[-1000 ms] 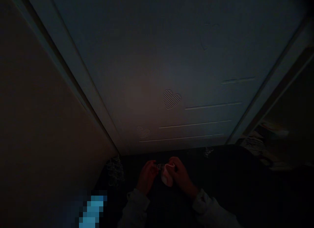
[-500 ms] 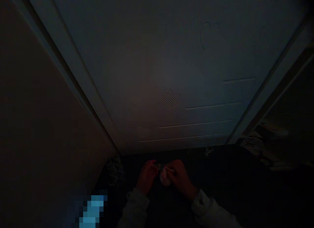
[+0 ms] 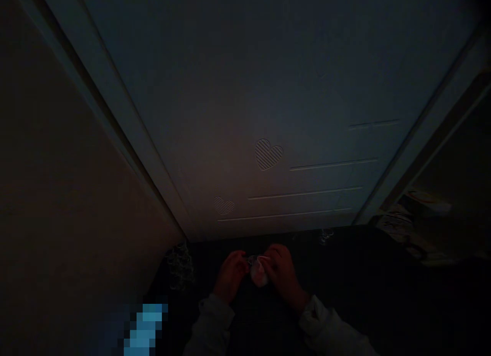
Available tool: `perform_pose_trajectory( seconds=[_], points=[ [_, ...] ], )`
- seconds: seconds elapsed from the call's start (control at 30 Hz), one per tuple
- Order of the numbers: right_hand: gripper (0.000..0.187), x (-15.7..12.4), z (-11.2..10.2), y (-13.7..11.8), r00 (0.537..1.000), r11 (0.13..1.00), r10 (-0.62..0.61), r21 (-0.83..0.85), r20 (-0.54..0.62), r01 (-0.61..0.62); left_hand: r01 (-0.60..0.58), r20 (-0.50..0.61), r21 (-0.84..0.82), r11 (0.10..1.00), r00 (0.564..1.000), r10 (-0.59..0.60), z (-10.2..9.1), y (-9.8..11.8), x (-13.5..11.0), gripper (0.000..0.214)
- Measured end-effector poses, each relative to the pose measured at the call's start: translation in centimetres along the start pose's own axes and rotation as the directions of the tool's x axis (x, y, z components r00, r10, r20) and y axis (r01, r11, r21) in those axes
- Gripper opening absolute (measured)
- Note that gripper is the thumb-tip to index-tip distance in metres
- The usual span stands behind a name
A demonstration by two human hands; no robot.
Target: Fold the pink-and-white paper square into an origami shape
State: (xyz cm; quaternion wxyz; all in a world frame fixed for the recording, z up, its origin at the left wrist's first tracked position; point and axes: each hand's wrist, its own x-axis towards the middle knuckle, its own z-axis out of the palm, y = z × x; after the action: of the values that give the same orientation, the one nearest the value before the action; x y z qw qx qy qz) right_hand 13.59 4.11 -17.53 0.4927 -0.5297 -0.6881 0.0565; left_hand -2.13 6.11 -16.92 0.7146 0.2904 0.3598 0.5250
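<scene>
Low in the dim head view, my right hand [image 3: 282, 271] pinches a small, rounded, pinkish-white piece [image 3: 259, 275] that looks like a pendant or tag; its kind is not clear. A small shiny, loop-like fitting [image 3: 252, 260] shows at its top, between my hands. My left hand [image 3: 232, 274] is closed, its fingertips at the left end of that fitting. Darkness hides the exact grip. Both hands are just above a dark surface [image 3: 264, 325].
A heap of thin shiny loops [image 3: 180, 266] lies on the surface at left, with a smaller cluster [image 3: 326, 236] at the back. Behind stands a pale panel [image 3: 215, 115] with embossed hearts and lines. Cluttered items [image 3: 418, 218] are at right, and a pixelated bright patch [image 3: 143, 330] at lower left.
My right hand's knuckles have risen slightly and its fingers have shifted on the pale piece, so more of it shows. My left fingertips have moved slightly to the right.
</scene>
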Motion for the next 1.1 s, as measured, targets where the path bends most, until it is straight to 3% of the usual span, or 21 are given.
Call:
perform_pose_trajectory(
  seconds=[0.1,0.17,0.4,0.7,1.1],
  points=[
    [0.019,-0.12,0.14,0.16,0.993,0.996,0.087,-0.012,-0.085,-0.088,0.006,0.023,-0.006,1.000,1.000,-0.006,-0.11,-0.03,0.01,0.014],
    [0.019,-0.11,0.12,0.24,0.991,0.994,0.106,-0.032,-0.081,-0.109,0.008,0.023,-0.024,1.000,1.000,-0.008,-0.14,-0.04,-0.01,0.014],
    [0.019,0.10,-0.25,0.24,0.996,0.998,0.041,-0.047,0.077,-0.038,0.013,0.024,-0.072,0.997,1.000,-0.012,0.06,0.03,-0.21,0.015],
    [0.015,-0.11,0.07,0.56,1.000,0.998,0.016,0.062,-0.012,-0.015,0.023,0.036,0.005,1.000,0.999,-0.023,-0.08,-0.41,-0.15,0.018],
    [0.016,-0.29,-0.15,0.37,0.999,0.977,0.024,0.213,0.022,-0.029,0.016,-0.011,-0.042,0.999,1.000,-0.017,-0.02,-0.05,0.03,0.016]
  ],
)
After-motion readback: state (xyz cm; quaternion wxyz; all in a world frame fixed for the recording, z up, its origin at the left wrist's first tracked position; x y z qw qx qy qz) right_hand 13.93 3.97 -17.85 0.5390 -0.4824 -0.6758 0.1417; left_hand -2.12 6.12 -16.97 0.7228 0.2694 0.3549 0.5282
